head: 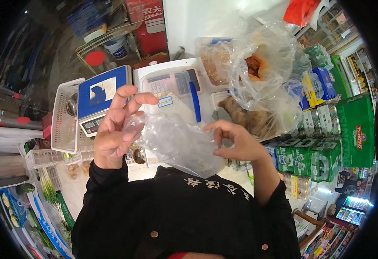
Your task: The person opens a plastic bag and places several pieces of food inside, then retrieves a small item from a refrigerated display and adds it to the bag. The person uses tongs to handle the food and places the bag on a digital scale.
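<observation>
A clear plastic bag (182, 142) stretches between my hands, in front of my black top. My left hand (119, 126) pinches its gathered left end between thumb and fingers, while the index and middle fingers point up. At the bag's right side, my right hand (237, 139) has curled fingers with a gap between thumb and forefinger; whether it grips the film is unclear. Beyond the bag lies a clear plastic box lid (179, 106) with a blue latch (195, 102). A pink calculator (161, 86) with round keys shows through it.
Left stands a digital scale (103, 94) beside a white plastic basket (67, 119). Bagged food fills an open plastic bag (263, 64) and a tub (205, 43) at the back right. Green beer packs (325, 160) are stacked right. Vegetables (48, 186) lie lower left.
</observation>
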`<state>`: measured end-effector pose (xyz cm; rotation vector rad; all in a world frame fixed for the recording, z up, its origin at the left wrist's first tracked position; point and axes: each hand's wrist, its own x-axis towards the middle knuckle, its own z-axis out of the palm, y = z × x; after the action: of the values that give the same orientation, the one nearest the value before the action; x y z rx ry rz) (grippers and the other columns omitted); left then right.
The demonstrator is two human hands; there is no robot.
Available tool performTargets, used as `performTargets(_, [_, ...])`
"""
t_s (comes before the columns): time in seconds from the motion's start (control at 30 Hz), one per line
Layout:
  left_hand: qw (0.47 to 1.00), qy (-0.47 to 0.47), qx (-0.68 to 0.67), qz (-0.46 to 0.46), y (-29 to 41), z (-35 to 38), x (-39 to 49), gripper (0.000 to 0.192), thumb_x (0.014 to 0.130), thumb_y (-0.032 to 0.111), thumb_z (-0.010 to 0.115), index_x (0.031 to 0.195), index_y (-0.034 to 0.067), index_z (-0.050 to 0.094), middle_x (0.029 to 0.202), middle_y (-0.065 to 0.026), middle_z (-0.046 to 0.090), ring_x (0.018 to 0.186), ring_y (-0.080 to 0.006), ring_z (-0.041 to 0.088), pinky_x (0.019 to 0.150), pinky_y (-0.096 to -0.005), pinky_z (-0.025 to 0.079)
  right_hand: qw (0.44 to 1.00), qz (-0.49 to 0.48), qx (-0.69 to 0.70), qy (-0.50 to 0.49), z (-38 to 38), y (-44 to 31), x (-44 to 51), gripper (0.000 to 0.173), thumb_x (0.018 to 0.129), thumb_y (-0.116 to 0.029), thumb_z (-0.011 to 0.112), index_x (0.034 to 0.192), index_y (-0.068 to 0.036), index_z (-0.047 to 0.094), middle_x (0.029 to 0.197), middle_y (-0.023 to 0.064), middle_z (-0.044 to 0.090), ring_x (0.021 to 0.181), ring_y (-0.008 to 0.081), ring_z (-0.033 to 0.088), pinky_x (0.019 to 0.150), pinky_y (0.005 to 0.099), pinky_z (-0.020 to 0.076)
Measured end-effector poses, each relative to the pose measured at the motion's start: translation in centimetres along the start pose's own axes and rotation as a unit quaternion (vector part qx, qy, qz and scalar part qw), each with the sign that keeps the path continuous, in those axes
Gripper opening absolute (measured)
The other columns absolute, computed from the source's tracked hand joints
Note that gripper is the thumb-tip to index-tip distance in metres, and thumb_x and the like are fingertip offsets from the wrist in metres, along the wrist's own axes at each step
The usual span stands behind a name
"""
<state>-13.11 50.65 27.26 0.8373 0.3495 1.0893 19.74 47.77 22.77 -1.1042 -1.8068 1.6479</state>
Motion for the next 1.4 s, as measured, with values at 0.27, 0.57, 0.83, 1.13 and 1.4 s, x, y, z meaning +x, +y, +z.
performTargets(0.27, [0.981,0.053,0.186,0.028,1.7,-3.1,-6.0,0.084,0.063,0.002,0.075,0.141,0.007,0.044,0.132,-0.0117,0.054,0.065,-0.0010,0.040,0.058,-0.0132,0.034,0.996,0.046,-0.017,-0.077,4.6,0.4,1.7,0.034,0.089,-0.011,0.070,0.121,-0.004,0.060,0.089,0.0013,0.064,0.082,0.0083,0.059,0.074,0.0250,0.0491])
performTargets(0.57, [0.708,0.311,0.633,-0.036,-2.9,-0.2,-15.1,0.018,0.082,0.006,0.073,0.097,0.000,0.065,0.074,-0.0101,0.060,0.068,-0.0140,0.055,0.063,-0.0272,0.045,0.984,0.043,0.134,-0.107,3.4,2.5,0.4,0.030,0.088,-0.018,0.072,0.111,-0.005,0.058,0.094,-0.0043,0.057,0.079,0.0023,0.049,0.067,0.0194,0.0432])
performTargets(0.83, [0.806,0.425,0.382,-0.155,-17.6,6.7,-28.0,0.037,0.102,0.032,0.055,0.084,0.001,0.064,0.069,-0.0045,0.062,0.063,-0.0100,0.054,0.058,-0.0306,0.045,0.952,-0.056,-0.295,0.059,8.7,13.7,0.9,0.021,0.090,-0.019,0.067,0.088,-0.004,0.052,0.072,0.0091,0.054,0.064,0.0209,0.056,0.054,0.0342,0.0446])
performTargets(1.13, [0.784,0.617,0.061,0.028,-26.3,13.5,-42.3,0.058,0.106,0.052,0.033,0.150,0.016,0.043,0.106,-0.0064,0.071,0.057,-0.0086,0.038,0.053,-0.0219,0.038,0.935,0.124,0.001,-0.331,21.3,18.7,3.8,0.026,0.097,-0.027,0.061,0.112,-0.006,0.067,0.076,0.0023,0.062,0.062,0.0137,0.056,0.060,0.0309,0.0515])
performTargets(1.4, [0.619,0.744,-0.194,0.157,-26.7,14.4,-61.9,0.052,0.108,0.042,0.034,0.154,0.019,0.033,0.123,-0.0072,0.063,0.071,-0.0097,0.042,0.066,-0.0212,0.044,0.814,-0.162,-0.434,-0.351,51.1,7.5,-0.9,0.028,0.083,-0.012,0.066,0.104,0.003,0.054,0.083,0.0140,0.061,0.077,0.0308,0.065,0.063,0.0464,0.0515])
